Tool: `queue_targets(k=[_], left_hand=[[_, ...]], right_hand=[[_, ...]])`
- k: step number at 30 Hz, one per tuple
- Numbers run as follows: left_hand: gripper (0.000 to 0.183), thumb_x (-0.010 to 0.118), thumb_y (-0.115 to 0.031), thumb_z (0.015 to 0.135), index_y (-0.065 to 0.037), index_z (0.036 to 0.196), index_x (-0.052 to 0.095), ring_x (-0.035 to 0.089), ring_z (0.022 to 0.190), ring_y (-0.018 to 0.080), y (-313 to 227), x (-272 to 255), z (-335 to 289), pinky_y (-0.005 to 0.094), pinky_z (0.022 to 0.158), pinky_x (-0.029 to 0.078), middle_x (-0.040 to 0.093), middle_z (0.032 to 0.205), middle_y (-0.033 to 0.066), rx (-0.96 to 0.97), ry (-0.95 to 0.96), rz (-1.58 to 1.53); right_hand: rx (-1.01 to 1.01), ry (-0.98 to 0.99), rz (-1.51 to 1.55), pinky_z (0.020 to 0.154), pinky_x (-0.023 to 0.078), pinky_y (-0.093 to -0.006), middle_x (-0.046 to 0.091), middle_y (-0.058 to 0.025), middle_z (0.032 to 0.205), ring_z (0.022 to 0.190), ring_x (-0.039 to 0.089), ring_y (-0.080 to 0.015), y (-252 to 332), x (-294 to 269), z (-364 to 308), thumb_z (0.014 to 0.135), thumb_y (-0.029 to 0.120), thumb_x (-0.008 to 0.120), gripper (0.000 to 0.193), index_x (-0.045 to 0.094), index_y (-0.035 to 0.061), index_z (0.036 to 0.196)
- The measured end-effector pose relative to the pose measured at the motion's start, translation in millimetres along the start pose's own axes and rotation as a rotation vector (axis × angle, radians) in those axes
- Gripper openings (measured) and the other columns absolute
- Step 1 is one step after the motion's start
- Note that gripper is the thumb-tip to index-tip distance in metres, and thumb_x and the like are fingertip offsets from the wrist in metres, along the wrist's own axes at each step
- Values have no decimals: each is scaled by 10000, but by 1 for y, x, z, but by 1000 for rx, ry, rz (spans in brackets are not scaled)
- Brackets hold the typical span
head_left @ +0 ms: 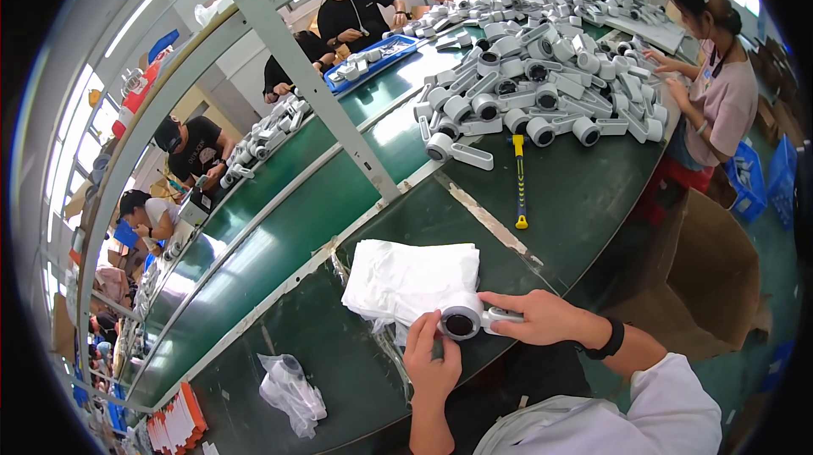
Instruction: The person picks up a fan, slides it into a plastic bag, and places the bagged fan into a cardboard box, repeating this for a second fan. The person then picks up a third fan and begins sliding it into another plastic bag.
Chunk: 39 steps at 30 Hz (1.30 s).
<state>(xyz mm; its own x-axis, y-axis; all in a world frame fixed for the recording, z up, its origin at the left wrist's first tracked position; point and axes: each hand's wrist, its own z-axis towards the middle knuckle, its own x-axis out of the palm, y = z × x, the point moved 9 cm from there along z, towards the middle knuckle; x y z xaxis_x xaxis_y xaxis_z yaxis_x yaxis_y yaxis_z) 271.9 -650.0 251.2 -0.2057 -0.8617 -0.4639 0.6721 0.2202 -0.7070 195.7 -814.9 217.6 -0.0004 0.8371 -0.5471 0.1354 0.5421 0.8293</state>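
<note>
A white handheld device with a round head and a dark circular face [461, 322] is between my hands at the near table edge. My right hand [542, 317] grips its handle, with a black band on that wrist. The fingers of my left hand [433, 362] press against the left side of the round head. Directly behind the device lies a stack of thin white bags [411, 273], and the head overlaps its near right corner.
A large heap of similar white devices [542, 74] covers the far table. A yellow-and-black-handled tool [520, 184] lies before it. Crumpled clear plastic [292, 396] and orange-white cartons [178, 423] sit left. A cardboard box [703, 273] stands right. Several people work along the green conveyor [288, 226].
</note>
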Motion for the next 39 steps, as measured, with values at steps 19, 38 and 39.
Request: queue_targets(k=[19, 38, 39], left_hand=[[136, 669, 62, 809, -6, 924, 689, 631, 732, 240, -27, 14, -9, 293, 647, 511, 640, 900, 120, 92, -46, 8], [235, 679, 98, 747, -17, 953, 672, 648, 864, 261, -49, 19, -34, 320, 753, 521, 666, 960, 124, 89, 234, -272], [233, 676, 88, 767, -8, 977, 656, 646, 891, 224, -39, 3, -33, 309, 773, 516, 663, 985, 129, 33, 58, -251]], right_hand=[[-18, -270, -255, 535, 495, -429, 620, -142, 632, 558, 614, -369, 18, 2, -3, 854, 323, 646, 713, 346, 80, 1454], [-139, -486, 282, 810, 522, -325, 616, -179, 1163, 956, 662, -231, 3, 8, 2, 932, 261, 639, 523, 468, -3, 1351], [-102, -430, 447, 865, 498, -303, 599, -138, 1214, 1029, 610, -169, -2, 14, 3, 915, 230, 661, 556, 443, -9, 1368]])
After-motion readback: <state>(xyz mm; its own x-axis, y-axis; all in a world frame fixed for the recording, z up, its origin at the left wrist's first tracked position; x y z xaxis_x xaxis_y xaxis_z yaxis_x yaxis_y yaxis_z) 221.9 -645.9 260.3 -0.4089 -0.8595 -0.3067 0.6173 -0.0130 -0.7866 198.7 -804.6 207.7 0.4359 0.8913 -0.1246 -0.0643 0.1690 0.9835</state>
